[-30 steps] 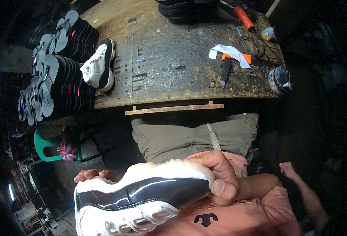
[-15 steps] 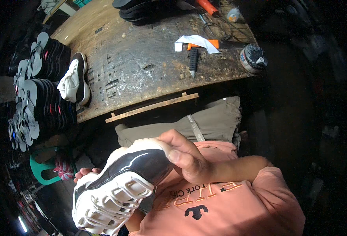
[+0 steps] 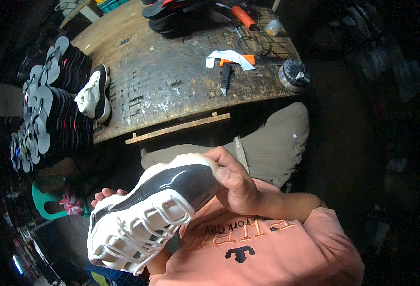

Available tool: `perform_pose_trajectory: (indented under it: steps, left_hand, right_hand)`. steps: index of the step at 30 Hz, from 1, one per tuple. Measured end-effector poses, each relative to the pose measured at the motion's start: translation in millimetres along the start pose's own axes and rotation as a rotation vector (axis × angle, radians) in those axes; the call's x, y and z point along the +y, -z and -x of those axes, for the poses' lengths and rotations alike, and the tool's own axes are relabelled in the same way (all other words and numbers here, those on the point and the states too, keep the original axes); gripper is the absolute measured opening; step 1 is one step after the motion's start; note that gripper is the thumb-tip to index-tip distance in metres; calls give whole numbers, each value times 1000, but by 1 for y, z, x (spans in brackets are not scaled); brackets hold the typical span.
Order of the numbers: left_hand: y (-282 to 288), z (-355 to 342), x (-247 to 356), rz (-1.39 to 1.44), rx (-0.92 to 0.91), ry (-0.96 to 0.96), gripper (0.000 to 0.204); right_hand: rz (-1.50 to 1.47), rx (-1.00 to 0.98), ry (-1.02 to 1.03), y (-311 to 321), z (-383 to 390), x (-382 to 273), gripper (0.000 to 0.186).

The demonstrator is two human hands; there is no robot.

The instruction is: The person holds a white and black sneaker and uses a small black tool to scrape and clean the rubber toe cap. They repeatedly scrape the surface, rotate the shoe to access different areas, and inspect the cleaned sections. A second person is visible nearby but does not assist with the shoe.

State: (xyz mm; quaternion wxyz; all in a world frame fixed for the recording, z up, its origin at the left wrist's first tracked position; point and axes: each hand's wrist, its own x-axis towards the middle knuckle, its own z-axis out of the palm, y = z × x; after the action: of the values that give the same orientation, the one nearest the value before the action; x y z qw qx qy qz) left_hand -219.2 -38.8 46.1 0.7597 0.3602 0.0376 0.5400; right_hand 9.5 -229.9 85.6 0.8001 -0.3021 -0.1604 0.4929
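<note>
Worn wooden bench point(image 3: 172, 102), top scuffed and dark-stained, was the best-lit surface; a pale wooden bar point(image 3: 179, 128) ran below its near edge. Green plastic chair point(image 3: 39, 195) stood to the left, with a white light strip point(image 3: 17, 264) glowing farther down. Right side of room: deep shadow.

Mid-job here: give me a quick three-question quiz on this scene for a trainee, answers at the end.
1. Which part of the held sneaker is the right hand gripping?
A) heel
B) toe
C) laces
2. True or false: the second sneaker is on the table.
3. Fill in: the cutter has a ____ handle.

Key: 1. B; 2. true; 3. black.
</note>
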Motion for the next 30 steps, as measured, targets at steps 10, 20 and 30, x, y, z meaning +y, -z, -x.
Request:
perform_pose_trajectory:
  steps: [10, 20, 30]
  left_hand:
    - [-31, 3, -20, 178, 59, 149, 50]
    - [-48, -26, 9, 559, 417, 349, 38]
    - [-23, -12, 32, 574, 421, 248, 45]
  right_hand:
    - [-30, 250, -14, 1, 9, 4, 47]
    - [55, 499, -29, -36, -12, 17, 52]
    - [113, 438, -65, -70, -24, 33, 43]
